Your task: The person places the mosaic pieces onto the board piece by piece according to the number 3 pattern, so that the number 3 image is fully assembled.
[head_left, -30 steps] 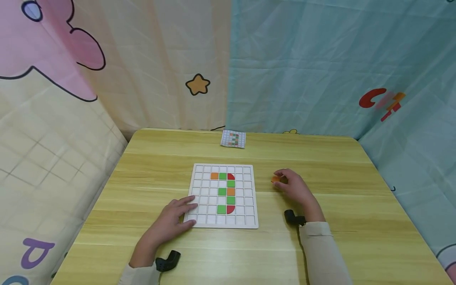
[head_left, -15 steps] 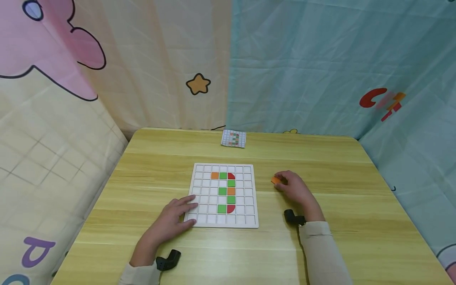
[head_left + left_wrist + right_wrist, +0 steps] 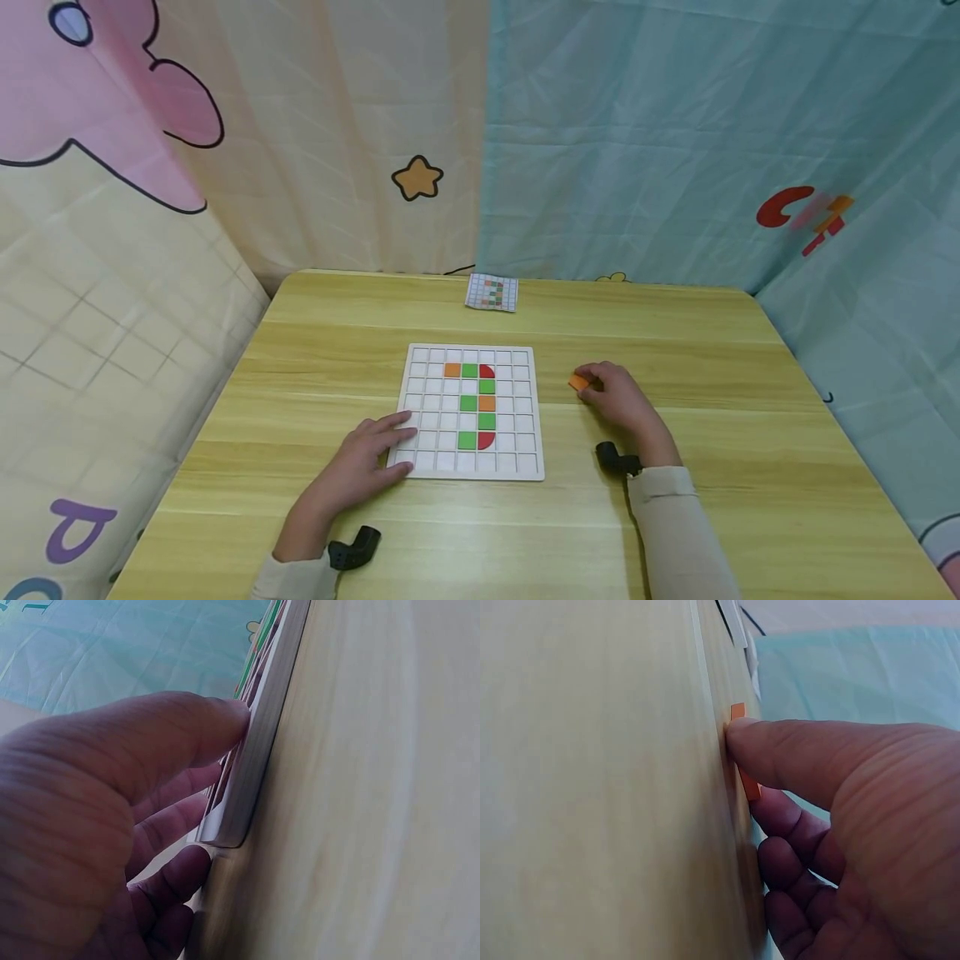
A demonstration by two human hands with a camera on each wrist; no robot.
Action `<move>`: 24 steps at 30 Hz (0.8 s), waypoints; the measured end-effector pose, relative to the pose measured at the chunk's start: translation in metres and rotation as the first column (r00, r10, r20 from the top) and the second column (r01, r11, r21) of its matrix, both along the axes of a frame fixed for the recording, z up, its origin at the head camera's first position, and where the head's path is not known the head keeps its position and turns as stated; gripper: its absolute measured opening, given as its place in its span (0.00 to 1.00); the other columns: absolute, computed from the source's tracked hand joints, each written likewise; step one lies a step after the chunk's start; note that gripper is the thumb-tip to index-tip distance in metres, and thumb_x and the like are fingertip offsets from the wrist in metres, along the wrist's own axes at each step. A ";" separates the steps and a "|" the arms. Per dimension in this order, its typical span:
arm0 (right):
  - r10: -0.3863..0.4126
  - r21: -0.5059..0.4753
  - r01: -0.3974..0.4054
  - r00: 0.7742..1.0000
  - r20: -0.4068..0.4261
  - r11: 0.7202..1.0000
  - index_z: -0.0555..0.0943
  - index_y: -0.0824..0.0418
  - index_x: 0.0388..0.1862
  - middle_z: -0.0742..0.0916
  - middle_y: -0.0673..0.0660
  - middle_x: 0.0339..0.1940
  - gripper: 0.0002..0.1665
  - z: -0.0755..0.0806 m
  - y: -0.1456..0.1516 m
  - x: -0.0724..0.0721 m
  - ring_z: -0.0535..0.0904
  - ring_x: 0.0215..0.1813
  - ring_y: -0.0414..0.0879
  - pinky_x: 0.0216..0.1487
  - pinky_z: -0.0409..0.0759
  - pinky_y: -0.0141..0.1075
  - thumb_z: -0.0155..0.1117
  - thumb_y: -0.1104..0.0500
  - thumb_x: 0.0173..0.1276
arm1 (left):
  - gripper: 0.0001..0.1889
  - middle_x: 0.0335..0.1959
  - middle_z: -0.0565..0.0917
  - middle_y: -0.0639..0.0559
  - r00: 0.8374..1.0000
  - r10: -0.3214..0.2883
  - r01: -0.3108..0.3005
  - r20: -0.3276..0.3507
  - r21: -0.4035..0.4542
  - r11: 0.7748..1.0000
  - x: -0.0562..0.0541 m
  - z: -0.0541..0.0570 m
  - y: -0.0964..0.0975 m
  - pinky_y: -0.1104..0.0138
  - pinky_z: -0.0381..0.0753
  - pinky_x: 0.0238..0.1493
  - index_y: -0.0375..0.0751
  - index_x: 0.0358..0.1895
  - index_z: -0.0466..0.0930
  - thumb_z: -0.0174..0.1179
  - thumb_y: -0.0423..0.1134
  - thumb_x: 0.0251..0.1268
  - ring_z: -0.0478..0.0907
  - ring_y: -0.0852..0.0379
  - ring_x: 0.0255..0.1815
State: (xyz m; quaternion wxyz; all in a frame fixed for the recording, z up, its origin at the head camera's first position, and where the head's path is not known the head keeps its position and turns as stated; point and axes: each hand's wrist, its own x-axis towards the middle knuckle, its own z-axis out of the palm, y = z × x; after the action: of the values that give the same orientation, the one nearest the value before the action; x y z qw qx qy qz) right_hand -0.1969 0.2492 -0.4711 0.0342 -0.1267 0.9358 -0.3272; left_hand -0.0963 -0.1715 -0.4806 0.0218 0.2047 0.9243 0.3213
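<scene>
A white grid board (image 3: 517,458) lies flat on the table, with green, orange and red tiles set in some of its cells. My left hand (image 3: 362,462) rests on the board's lower left edge, fingers spread and fairly straight. In the left wrist view the thumb (image 3: 180,731) touches the board's rim. To the right of the board, my right hand (image 3: 621,404) pinches an orange tile (image 3: 577,382) between thumb and fingers. The right wrist view has this tile (image 3: 738,711) close to the table surface, partly hidden behind the thumb; whether it touches the table I cannot tell.
A small printed card (image 3: 492,293) with a coloured grid pattern lies at the table's back edge. Bare wood of the table (image 3: 637,325) surrounds the board. Printed curtains (image 3: 637,142) hang behind and beside the table.
The right hand has shifted slightly toward me with the orange tile, which now shows more between the fingers. My left hand and the board have stayed put.
</scene>
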 end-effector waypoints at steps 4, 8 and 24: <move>0.008 0.000 -0.008 1.000 0.003 1.000 0.80 0.71 0.56 0.83 0.65 0.49 0.19 0.000 0.000 0.000 0.78 0.48 0.56 0.52 0.75 0.52 0.65 0.66 0.68 | 0.26 0.71 0.72 0.49 1.000 0.004 -0.004 -0.009 -0.002 1.000 0.001 0.000 0.000 0.44 0.65 0.62 0.41 0.62 0.81 0.71 0.42 0.59 0.69 0.45 0.64; 0.009 -0.001 -0.009 1.000 0.014 1.000 0.81 0.70 0.56 0.84 0.64 0.48 0.18 0.000 0.001 0.000 0.78 0.48 0.56 0.53 0.75 0.52 0.65 0.66 0.68 | 0.25 0.70 0.72 0.49 1.000 0.003 -0.003 -0.013 -0.003 1.000 0.001 0.001 0.000 0.45 0.66 0.62 0.41 0.62 0.81 0.70 0.42 0.60 0.69 0.46 0.63; 0.004 -0.065 0.000 0.998 0.059 0.998 0.81 0.65 0.56 0.83 0.60 0.51 0.18 0.005 -0.006 0.003 0.77 0.50 0.54 0.55 0.74 0.50 0.66 0.63 0.69 | 0.25 0.70 0.72 0.49 1.000 0.002 -0.001 0.006 -0.022 1.000 0.000 0.003 0.000 0.47 0.68 0.61 0.42 0.62 0.80 0.70 0.43 0.61 0.69 0.47 0.63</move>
State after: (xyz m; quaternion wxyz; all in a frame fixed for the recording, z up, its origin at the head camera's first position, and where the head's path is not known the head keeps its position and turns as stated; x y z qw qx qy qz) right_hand -0.1944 0.2428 -0.4656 0.0580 -0.1190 0.9230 -0.3612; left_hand -0.0962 -0.1711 -0.4776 0.0267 0.2027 0.9279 0.3118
